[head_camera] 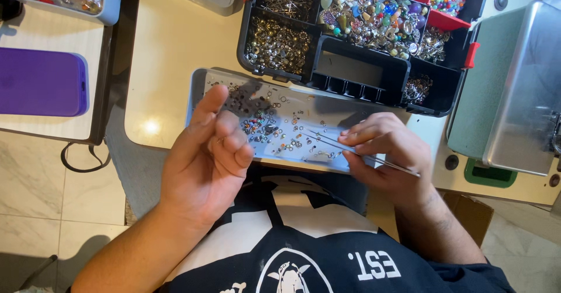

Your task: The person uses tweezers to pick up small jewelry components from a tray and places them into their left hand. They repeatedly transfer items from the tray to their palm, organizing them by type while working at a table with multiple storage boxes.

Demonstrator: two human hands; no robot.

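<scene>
My right hand (383, 152) pinches tweezers (350, 148) over the bead-strewn tray (198, 88); left hand (207, 152) open, empty; beyond them, a bead-filled organiser (444, 88)

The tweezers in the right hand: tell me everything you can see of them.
The tweezers are thin, silvery, metal-looking, with two long slender arms. The right hand pinches them near the middle; the back end juts past the hand to the right. They lie almost flat, tips pointing left over the pale tray of scattered beads. Whether the tips hold anything is too small to tell.
</scene>
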